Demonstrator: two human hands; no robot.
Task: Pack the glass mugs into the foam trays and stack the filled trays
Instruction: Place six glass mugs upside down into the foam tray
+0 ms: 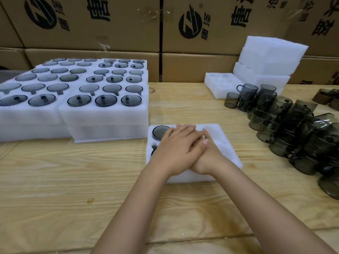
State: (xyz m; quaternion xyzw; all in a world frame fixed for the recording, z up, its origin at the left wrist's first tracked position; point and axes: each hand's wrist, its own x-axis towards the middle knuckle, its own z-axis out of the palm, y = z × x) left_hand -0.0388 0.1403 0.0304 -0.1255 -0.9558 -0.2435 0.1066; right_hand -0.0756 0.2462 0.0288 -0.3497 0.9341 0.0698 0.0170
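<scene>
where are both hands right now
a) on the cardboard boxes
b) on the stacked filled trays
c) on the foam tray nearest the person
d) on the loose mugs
c: the left hand lies over the right hand, both resting on the near foam tray.

Light: bright, even, soft | Shadows: faint, under the filled trays (108, 125) at 9 o'clock on the tabletop (73, 180) | Glare: sheen on tape (156, 12) at 12 o'clock, streaks on glass mugs (302, 129) at 3 o'clock | Focus: slightly soft overall | Distortion: cardboard boxes (91, 24) bow toward the edges
</scene>
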